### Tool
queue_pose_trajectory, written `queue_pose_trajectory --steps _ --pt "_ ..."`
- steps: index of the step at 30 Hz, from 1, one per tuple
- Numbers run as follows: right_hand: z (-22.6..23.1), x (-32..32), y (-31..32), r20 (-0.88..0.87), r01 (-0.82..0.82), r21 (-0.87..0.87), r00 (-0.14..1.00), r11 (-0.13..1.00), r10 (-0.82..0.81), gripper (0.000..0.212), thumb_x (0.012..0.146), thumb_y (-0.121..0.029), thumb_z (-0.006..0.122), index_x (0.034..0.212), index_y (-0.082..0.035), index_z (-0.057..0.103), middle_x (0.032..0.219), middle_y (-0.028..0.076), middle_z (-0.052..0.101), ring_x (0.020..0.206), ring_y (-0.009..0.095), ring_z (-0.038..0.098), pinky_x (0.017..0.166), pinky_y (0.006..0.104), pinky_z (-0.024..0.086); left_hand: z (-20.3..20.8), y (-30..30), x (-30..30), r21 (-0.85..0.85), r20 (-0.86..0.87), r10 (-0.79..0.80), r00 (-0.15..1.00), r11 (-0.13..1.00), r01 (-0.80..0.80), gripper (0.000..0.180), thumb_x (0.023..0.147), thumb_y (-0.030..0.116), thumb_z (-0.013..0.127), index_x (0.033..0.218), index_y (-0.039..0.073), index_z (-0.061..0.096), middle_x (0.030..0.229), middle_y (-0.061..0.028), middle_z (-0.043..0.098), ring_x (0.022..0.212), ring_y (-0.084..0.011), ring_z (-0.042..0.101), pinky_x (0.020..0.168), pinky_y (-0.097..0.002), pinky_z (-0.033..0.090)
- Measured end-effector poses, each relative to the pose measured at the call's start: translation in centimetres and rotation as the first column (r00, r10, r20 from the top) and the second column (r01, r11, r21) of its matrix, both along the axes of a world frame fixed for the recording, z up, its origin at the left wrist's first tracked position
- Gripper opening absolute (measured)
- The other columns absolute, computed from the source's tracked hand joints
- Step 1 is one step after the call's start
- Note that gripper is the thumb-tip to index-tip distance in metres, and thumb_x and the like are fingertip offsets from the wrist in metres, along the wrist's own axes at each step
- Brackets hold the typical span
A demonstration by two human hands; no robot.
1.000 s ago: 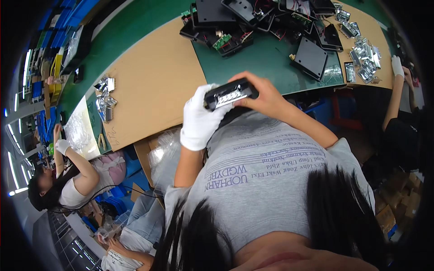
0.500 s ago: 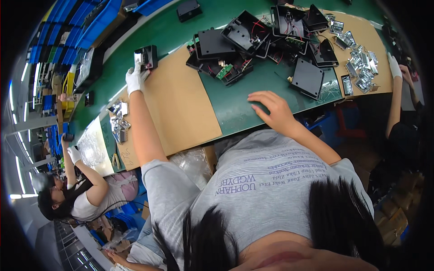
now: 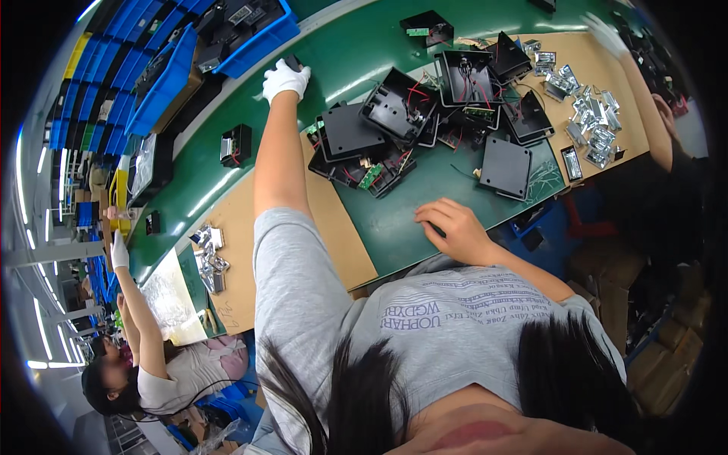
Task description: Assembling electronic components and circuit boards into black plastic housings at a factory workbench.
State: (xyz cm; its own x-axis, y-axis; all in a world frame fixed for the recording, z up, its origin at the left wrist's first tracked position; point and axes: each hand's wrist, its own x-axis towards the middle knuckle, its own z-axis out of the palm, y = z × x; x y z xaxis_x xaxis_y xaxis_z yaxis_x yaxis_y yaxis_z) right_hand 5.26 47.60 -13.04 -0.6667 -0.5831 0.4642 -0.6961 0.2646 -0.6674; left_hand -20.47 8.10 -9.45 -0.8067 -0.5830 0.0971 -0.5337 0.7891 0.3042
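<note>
My left hand, in a white glove, reaches far across the green bench and grips a small black plastic box, mostly covered by the fingers. Bare, my right hand rests by the bench's near edge, fingers loosely bent, with no held thing visible. Another small black box with a red wire stands to the left of my left forearm. Ahead of my right hand lies a pile of larger black plastic housings, some with red wires and green circuit boards. A flat black housing lies to its right.
Shiny metallic parts lie in a heap on right-hand cardboard and a smaller group at left. Brown cardboard covers the bench under my left arm. Blue bins stand far left. Co-workers are at both sides, one gloved hand at far right.
My left hand has left the small black box with the red wire and moved farther across the bench onto another. My right hand's fingers have bent more. The view has shifted.
</note>
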Motion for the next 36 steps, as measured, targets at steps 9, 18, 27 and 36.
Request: queue_pose_trajectory --steps 9,18,27,36 --pt "0.3 0.1 -0.2 0.016 -0.028 0.009 0.999 1.0 0.028 0.018 0.082 0.001 0.066 0.097 -0.008 0.068 0.106 0.0 0.07 0.086 0.019 0.063 0.076 0.029 0.052 1.5 -6.0 5.8 0.781 -0.481 0.147 0.864 0.52 0.346 0.048 0.09 0.022 0.064 0.134 0.004 0.057 0.123 -0.0204 0.062 0.109 -0.0352 0.064 0.092 -0.0511 0.055" --pt "2.6 0.0 1.4 0.358 -0.158 -0.234 0.903 0.959 0.237 0.02 0.084 0.003 0.066 0.101 -0.007 0.071 0.106 0.003 0.071 0.085 0.017 0.063 0.076 0.0287 0.052 0.3 -0.4 30.4 0.851 -0.301 0.551 0.778 -0.213 0.48 0.043 0.088 0.015 0.063 0.127 -0.001 0.057 0.123 -0.0209 0.065 0.11 -0.0366 0.065 0.093 -0.0511 0.056" --pt "14.4 -23.4 -4.1 -0.139 -0.003 0.272 0.989 0.962 0.042 0.04 0.091 -0.025 0.057 0.122 -0.001 0.062 0.122 0.026 0.068 0.107 0.035 0.067 0.094 0.0402 0.052 -2.3 9.0 41.5 0.78 -0.107 0.749 0.654 -0.345 0.522 0.055 0.086 0.02 0.064 0.136 0.001 0.053 0.126 -0.0214 0.065 0.109 -0.0426 0.066 0.086 -0.0586 0.056" --pt "3.7 -41.6 -12.2 -0.176 0.157 0.91 0.984 0.383 0.014 0.019 0.087 -0.012 0.069 0.101 -0.001 0.075 0.103 0.013 0.075 0.092 0.031 0.071 0.085 0.0435 0.058 -4.8 10.3 42.1 0.723 -0.145 0.733 0.665 -0.38 0.577 0.054 0.087 0.021 0.064 0.137 0.001 0.054 0.129 -0.0207 0.065 0.112 -0.0399 0.065 0.091 -0.0584 0.054"
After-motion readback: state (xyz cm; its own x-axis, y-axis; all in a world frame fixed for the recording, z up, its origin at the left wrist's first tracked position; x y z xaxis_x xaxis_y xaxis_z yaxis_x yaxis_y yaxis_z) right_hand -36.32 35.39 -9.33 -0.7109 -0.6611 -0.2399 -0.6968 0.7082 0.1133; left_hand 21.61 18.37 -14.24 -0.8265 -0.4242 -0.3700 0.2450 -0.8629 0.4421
